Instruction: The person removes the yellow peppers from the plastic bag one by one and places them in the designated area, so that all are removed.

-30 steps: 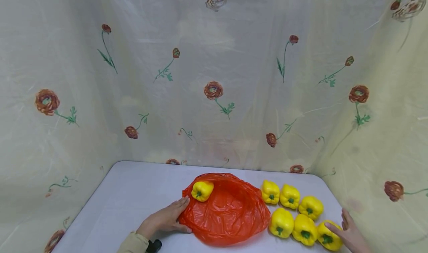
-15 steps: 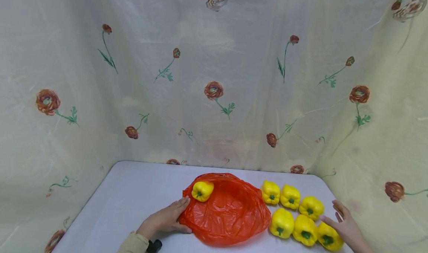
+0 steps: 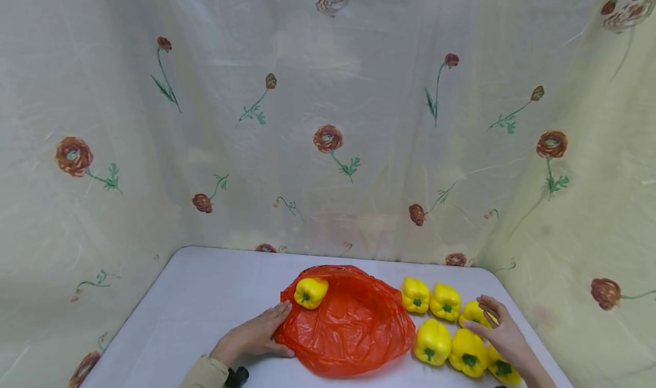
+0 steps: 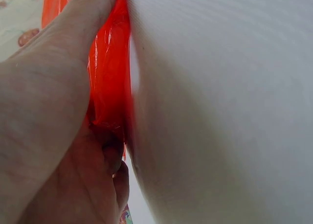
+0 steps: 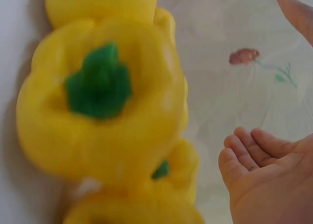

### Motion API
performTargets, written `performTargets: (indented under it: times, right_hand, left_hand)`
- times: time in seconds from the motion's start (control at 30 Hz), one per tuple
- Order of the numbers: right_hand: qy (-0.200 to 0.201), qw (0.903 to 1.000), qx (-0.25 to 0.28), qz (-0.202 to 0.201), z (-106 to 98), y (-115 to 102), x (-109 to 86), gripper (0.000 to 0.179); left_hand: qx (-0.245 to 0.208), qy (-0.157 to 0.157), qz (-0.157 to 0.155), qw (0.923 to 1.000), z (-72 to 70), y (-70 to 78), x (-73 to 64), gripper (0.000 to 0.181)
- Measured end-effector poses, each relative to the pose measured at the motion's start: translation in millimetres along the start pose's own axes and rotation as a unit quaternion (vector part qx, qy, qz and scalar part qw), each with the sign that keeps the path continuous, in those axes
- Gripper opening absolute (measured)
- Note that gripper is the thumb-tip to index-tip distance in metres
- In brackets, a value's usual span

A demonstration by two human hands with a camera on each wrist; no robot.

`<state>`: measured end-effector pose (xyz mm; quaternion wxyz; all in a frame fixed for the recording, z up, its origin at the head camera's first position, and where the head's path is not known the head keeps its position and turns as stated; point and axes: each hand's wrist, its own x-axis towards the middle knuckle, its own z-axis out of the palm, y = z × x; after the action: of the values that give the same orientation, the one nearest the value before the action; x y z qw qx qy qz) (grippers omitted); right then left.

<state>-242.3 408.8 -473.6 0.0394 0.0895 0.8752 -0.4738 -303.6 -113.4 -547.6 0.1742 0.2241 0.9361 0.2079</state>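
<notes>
A red plastic bag (image 3: 353, 325) lies spread on the white table with one yellow bell pepper (image 3: 311, 293) in its far left part. My left hand (image 3: 258, 332) rests against the bag's left edge, thumb and fingers spread apart along it; in the left wrist view some fingertips are partly hidden. Over the right-hand yellow bell peppers (image 3: 433, 342) hovers my right hand (image 3: 504, 331), fingers apart and holding nothing. It partly covers the far-right bell pepper (image 3: 472, 314) and the near-right bell pepper (image 3: 502, 366). In the right wrist view a bell pepper (image 5: 146, 136) shows close up, beside the palm.
The peppers stand in two rows right of the bag, close against its edge. A flower-printed curtain (image 3: 328, 166) hangs behind the table (image 3: 205, 297) and along both sides. A small black object (image 3: 237, 376) sits by the left wrist.
My right hand has moved left and farther in, from beside the near-right pepper to above the right end of the rows. The left hand, bag and peppers have stayed put.
</notes>
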Motion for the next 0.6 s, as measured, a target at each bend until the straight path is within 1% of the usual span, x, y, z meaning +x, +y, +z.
performTargets:
  times: [0.07,0.23,0.3,0.47,0.6]
  right_hand:
    - [-0.004,0.9999,0.005,-0.009,6.3,-5.3,2.4,0.107]
    - [-0.003,0.9985,0.028,-0.046,24.3,-14.4,8.5,0.096]
    - [-0.007,0.9981,0.036,-0.049,30.8,-18.1,10.5,0.095]
    - [-0.019,0.9977,0.047,-0.044,43.6,-28.1,16.0,0.097]
    - [-0.022,0.9964,0.051,-0.064,51.8,-35.4,20.8,0.093]
  left_hand:
    - [-0.001,0.000,0.002,1.0000,-0.2,-0.5,0.2,0.110]
    - [-0.002,-0.002,0.006,1.0000,-0.6,0.3,-0.4,0.110]
    - [-0.003,-0.003,0.008,1.0000,-0.7,0.9,-0.8,0.110]
    - [-0.008,-0.003,0.007,0.9999,-0.8,0.8,-0.5,0.110]
    - [-0.004,-0.001,0.006,1.0000,-1.4,-0.5,-0.6,0.110]
